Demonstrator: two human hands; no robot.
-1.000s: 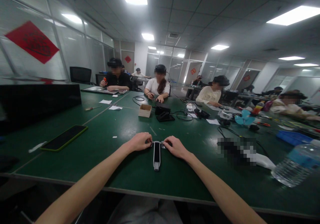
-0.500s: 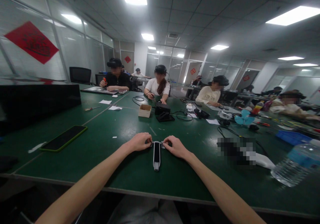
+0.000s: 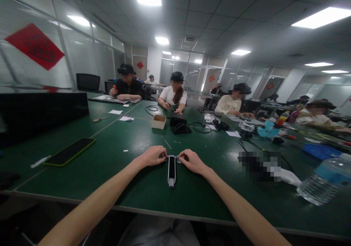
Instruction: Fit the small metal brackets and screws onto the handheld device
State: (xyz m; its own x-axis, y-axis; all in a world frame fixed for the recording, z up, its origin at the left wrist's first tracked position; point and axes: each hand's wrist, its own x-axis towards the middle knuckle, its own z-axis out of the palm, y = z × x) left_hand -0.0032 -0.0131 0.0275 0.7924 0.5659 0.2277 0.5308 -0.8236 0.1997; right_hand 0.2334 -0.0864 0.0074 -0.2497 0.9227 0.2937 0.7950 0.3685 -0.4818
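White-framed slim device [image 3: 172, 170] with a dark face lies on the green table [image 3: 142, 198] in the head view, its far end between the person's left hand [image 3: 154, 155] and right hand [image 3: 192, 161], each pinching a small tab [image 3: 179, 160] at its own side, while a green-edged phone [image 3: 70, 151] lies well to the left.

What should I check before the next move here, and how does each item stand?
1. Device resting on the table: ok, it lies dark face up between the hands.
2. Left hand in place: ok, fingertips at the device's far end, left side.
3. Right hand in place: ok, fingertips at the far end, right side.
4. Grip firm on both sides: cannot tell, fingers hide the contact.
5. Phone apart from the hands: ok, off to the left.
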